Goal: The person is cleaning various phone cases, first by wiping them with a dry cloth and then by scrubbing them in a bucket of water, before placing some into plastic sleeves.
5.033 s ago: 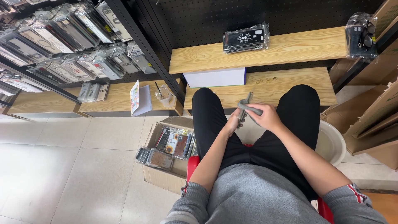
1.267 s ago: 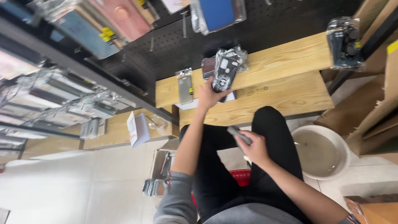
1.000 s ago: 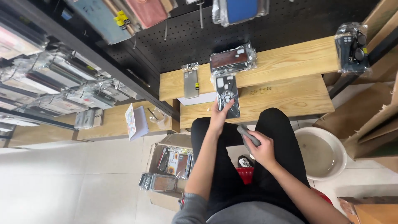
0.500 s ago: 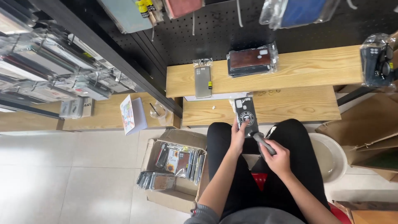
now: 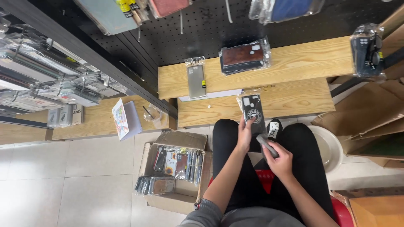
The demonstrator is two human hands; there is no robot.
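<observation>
My left hand (image 5: 244,135) grips a black phone case in a clear plastic sleeve (image 5: 253,112), held upright over my knees in front of the lower wooden shelf (image 5: 294,101). My right hand (image 5: 281,160) is closed around a folded grey cloth (image 5: 267,145), whose tip touches the lower edge of the case. On the upper wooden shelf (image 5: 294,63) lie a stack of bagged brown and black cases (image 5: 243,58) and a single grey bagged case (image 5: 195,80).
An open cardboard box of bagged cases (image 5: 176,166) stands on the tiled floor at my left. A pale basin (image 5: 330,147) sits at my right beside cardboard cartons (image 5: 370,122). Racks of bagged cases (image 5: 50,80) fill the left. A bagged black case (image 5: 367,48) lies far right.
My left hand reached up to the shelf stack, took a black bagged case, and brought it down over my knees. The cloth in my right hand now meets the case.
</observation>
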